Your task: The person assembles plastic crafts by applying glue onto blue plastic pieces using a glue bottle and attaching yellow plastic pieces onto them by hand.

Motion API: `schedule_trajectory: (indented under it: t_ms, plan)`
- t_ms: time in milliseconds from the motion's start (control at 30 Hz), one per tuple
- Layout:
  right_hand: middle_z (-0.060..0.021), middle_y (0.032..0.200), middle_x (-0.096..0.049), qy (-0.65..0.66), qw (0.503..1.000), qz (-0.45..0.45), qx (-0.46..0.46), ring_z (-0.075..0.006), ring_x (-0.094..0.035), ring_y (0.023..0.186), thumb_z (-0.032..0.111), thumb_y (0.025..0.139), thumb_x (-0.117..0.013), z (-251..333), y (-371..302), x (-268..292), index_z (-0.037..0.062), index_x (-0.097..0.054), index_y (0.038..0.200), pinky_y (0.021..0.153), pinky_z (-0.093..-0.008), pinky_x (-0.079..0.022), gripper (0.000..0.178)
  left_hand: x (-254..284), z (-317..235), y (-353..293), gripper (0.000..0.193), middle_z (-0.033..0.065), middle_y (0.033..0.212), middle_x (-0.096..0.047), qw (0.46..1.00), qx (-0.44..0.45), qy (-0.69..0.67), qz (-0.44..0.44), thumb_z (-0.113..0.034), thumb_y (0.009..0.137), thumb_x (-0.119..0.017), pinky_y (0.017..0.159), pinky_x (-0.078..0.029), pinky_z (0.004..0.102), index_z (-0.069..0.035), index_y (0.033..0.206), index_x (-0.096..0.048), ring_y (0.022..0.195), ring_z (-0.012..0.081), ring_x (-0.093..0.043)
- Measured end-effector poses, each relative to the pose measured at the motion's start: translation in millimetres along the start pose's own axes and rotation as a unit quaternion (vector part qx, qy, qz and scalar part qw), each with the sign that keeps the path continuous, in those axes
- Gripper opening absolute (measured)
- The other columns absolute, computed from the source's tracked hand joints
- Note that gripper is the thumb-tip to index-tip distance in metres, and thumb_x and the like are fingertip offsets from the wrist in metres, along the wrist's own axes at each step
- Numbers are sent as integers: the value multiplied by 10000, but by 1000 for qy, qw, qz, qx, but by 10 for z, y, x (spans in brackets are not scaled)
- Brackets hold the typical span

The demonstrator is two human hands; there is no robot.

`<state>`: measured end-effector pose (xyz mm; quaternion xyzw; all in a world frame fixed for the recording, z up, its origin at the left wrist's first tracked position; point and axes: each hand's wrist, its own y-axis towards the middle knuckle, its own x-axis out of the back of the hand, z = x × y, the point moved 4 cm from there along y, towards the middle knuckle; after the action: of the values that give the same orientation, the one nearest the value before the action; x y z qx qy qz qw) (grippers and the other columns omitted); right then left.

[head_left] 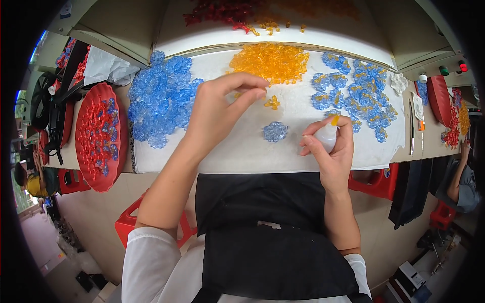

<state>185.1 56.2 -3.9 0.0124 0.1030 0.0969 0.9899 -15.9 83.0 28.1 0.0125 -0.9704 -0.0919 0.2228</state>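
My left hand [217, 103] is bent over the white work surface, thumb and forefinger tips drawn close together in a pinch. Whatever may be between them is too small to make out. Just beside those fingertips lie a few loose orange plastic pieces [273, 103]. My right hand [333, 156] is wrapped round a small white squeeze bottle [327, 135] with a yellow tip pointing up. Between the two hands, a single clear blue plastic flower [275, 132] lies flat on the surface, touched by neither hand.
A heap of orange pieces [270, 60] lies at the back, with blue flowers [164, 101] piled left. Blue flowers with orange centres [371, 96] spread right. A red tray [91, 151] of red and blue pieces stands far left. Other people work at both sides.
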Motion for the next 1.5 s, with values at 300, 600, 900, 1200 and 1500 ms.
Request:
schedule_trajectory:
  t_ms: [300, 600, 900, 1200, 1500]
  plan:
    - [-38, 816, -605, -88, 994, 63, 4, -77, -547, 718, -40, 741, -683, 121, 41, -308, 5, -571, 912, 645, -198, -446, 209, -271, -7, -511, 106, 86, 870, -655, 925, 131, -357, 14, 4, 822, -625, 700, -495, 224, 35, 923, -629, 769, 102, -612]
    - [-52, 813, -653, -205, 976, 13, 71, -94, -609, 767, 20, 752, -695, 146, 24, -286, 2, -610, 860, 682, -224, -470, 139, -297, 10, -518, 133, 70, 827, -663, 944, 159, -289, 20, -43, 802, -663, 692, -489, 223, 15, 920, -643, 743, 102, -616]
    - [-32, 775, -649, -145, 989, 23, 12, -66, -579, 704, 27, 769, -684, 125, 145, -264, 4, -607, 858, 635, -211, -457, 120, -202, -109, -379, 104, 84, 811, -663, 999, -48, -23, 1, -65, 752, -690, 674, -483, 247, -22, 844, -667, 722, 158, -631]
    - [-78, 736, -642, -308, 948, 82, -4, -113, -588, 641, 65, 754, -693, 128, 236, -213, -4, -623, 841, 599, -233, -452, 131, -163, 0, -529, 333, 41, 860, -582, 991, -62, 115, -21, -173, 650, -760, 757, -378, 335, -84, 947, -637, 807, 220, -549]
    - [-82, 756, -664, -422, 893, 153, -30, -105, -599, 676, 54, 748, -689, 92, 372, -279, -22, -631, 846, 650, -237, -467, 137, -261, 64, -624, 327, 17, 928, -542, 975, -33, 216, -32, -230, 636, -771, 800, -290, 329, -121, 924, -662, 915, 191, -496]
